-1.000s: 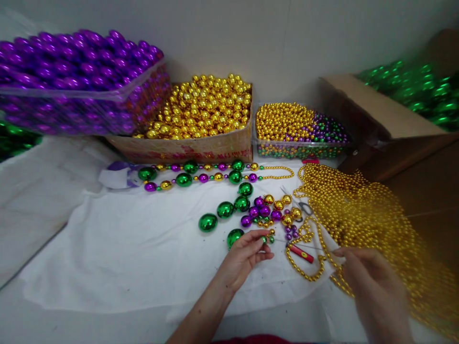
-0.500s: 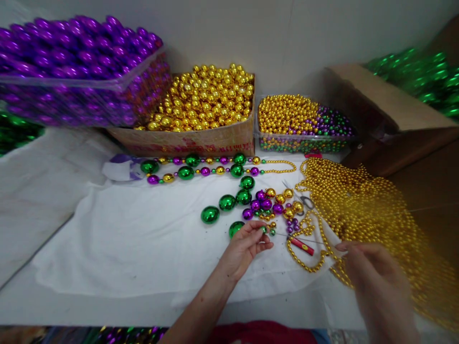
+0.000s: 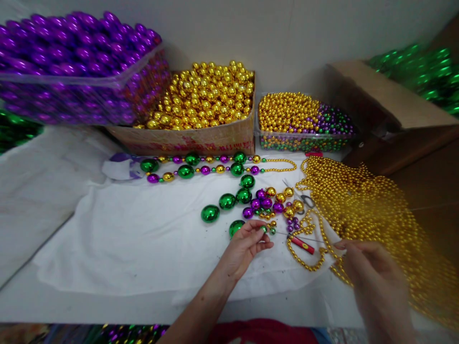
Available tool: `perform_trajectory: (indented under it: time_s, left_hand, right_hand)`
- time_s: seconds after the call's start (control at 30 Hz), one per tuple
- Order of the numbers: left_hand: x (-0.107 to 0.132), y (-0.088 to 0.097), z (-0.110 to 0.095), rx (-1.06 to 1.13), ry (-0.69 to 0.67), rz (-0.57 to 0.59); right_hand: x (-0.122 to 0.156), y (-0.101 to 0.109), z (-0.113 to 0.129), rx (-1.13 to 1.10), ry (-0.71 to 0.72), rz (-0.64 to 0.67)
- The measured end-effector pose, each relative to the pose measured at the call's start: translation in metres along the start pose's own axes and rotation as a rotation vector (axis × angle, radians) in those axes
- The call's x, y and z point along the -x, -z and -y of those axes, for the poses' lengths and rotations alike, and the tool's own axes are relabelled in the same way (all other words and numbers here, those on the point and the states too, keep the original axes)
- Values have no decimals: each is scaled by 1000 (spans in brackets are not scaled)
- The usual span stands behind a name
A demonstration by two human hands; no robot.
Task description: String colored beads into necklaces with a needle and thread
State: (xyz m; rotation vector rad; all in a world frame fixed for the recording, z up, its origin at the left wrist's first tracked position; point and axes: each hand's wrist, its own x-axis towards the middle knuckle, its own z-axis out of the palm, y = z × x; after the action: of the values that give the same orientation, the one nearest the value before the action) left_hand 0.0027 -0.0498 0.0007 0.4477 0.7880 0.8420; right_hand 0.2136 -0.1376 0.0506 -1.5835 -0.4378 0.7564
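Note:
My left hand [image 3: 247, 243] pinches a small green bead [image 3: 264, 229] over the white cloth [image 3: 136, 239], just below a loose cluster of green, purple and gold beads [image 3: 258, 203]. My right hand [image 3: 373, 279] is pinched closed at the near right, apparently holding a thin thread or needle that runs toward the left hand; I cannot make it out clearly. A red lighter [image 3: 301, 244] lies between the hands, beside a loop of small gold beads [image 3: 308, 260]. A finished strand of mixed beads [image 3: 215, 167] lies further back.
A big heap of gold bead strands [image 3: 376, 220] spreads on the right. At the back stand a bin of purple balls [image 3: 75, 67], a cardboard box of gold balls [image 3: 201, 100], a clear tray of small mixed beads [image 3: 304, 122] and a box of green balls [image 3: 416, 76]. Scissors [image 3: 299, 196] lie by the heap.
The view has tilted down slightly, so the table's near edge shows. Both hands stay almost still, the left one still pinching the small green bead.

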Motion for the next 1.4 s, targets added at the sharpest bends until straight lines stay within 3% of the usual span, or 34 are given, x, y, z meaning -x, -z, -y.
perform_trajectory:
  time_s: [0.4, 0.5, 0.6, 0.73, 0.83, 0.93, 1.03, 1.13, 1.27, 1.33, 1.4]
  left_hand:
    - [2, -1, -2, -2, 5, 8]
    - [1, -6, 0, 44, 24, 31]
    - [1, -15, 7, 53, 28, 70]
    - [0, -27, 14, -293, -7, 163]
    - [-12, -29, 9, -609, -142, 159]
    - [-36, -33, 3, -1016, -442, 65]
    - [-62, -44, 6, -1533, -739, 66]
    - [-80, -57, 15, -1884, -836, 75]
    - [-80, -59, 16, -1939, -843, 96]
    - [-70, -51, 11, -1792, -820, 141]
    - [-58, -39, 6, -1495, -725, 123]
  right_hand:
    - [-3, 1, -13, -58, -30, 54]
    - [-3, -6, -24, -24, -78, 191]
    - [0, -20, -38, 99, -89, 411]
    - [-2, -30, -53, 210, -61, 673]
    - [-13, -19, -58, 191, -93, 615]
    - [-24, -2, -59, 178, -68, 480]
    - [-29, 7, -59, 159, -5, 421]
    - [-27, 11, -61, 157, 0, 410]
    - [-24, 17, -62, 163, -48, 416]
    - [-24, 21, -61, 165, -70, 424]
    - [-24, 23, -60, 166, -91, 455]
